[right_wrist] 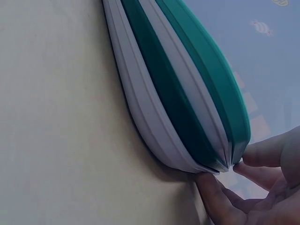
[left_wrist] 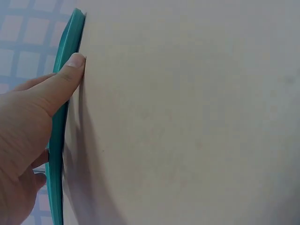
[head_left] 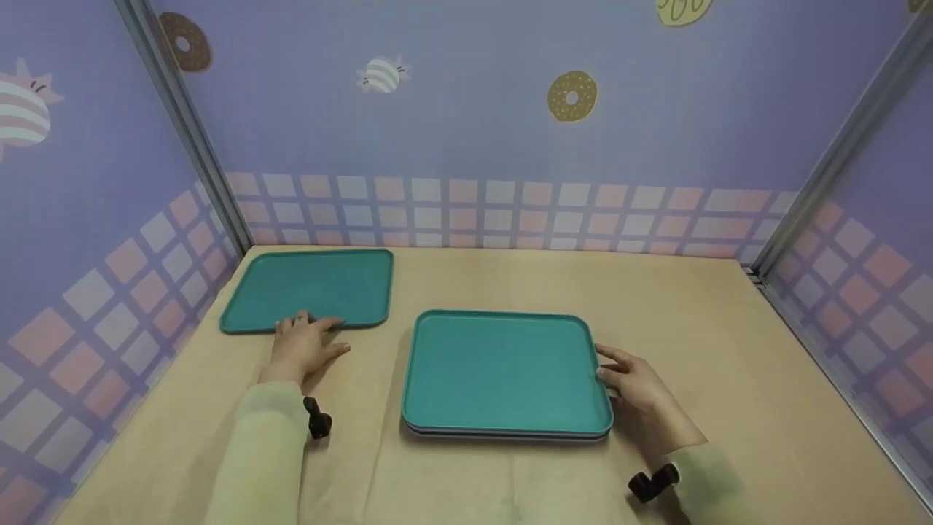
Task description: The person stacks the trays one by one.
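A teal rectangular tray [head_left: 313, 284] lies flat at the table's back left. My left hand [head_left: 299, 346] is at its near edge, fingertips on the rim and the thumb held apart over the table. In the left wrist view, one fingertip [left_wrist: 75, 61] touches the green rim [left_wrist: 57, 140]. To the right of centre sits a stack of several trays [head_left: 506, 372], teal on top. Green and pale edges [right_wrist: 168, 84] alternate in the right wrist view. My right hand [head_left: 638, 383] touches the stack's right side, fingertips spread along the edges of the upper and lower trays.
A light tan cloth [head_left: 437, 474] covers the table. Purple patterned panels [head_left: 474, 131] stand at the back and both sides, joined by metal posts [head_left: 193, 138]. A strip of tabletop separates the single tray from the stack.
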The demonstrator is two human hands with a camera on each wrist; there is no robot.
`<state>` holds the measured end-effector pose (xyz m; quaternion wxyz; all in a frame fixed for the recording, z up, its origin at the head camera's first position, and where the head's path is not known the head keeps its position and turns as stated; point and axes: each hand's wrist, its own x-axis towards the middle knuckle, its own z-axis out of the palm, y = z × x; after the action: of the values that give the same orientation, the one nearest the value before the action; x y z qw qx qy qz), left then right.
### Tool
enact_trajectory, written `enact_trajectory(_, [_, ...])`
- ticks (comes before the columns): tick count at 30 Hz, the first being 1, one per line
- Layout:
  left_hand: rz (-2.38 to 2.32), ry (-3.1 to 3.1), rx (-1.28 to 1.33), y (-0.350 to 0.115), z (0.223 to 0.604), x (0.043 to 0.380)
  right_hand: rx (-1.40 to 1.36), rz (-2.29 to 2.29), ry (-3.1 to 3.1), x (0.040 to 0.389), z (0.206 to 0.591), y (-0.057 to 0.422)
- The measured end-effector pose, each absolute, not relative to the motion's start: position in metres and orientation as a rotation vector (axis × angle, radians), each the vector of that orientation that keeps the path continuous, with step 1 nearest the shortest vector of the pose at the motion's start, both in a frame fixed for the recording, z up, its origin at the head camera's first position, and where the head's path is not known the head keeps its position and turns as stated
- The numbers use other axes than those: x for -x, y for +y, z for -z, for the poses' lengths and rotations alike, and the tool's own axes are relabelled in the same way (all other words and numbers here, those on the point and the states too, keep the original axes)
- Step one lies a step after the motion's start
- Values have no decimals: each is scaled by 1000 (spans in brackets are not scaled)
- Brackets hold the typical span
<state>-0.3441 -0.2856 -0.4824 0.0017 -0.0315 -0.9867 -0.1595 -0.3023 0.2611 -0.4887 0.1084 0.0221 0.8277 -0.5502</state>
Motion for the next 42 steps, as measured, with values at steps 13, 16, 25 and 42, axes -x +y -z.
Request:
enact_trajectory(13, [508, -3044, 150, -285, 487, 330, -82, 1688, 2371, 302, 490, 260])
enact_trajectory(16, [546, -3041, 130, -283, 487, 324, -104, 1675, 2380, 303, 491, 260])
enact_trajectory(25, [611, -3029, 76, -275, 484, 306, -110, 1633, 2407, 303, 493, 261])
enact_trajectory(42, [724, -3036, 135, -283, 475, 241, -26, 1618, 2423, 302, 491, 262])
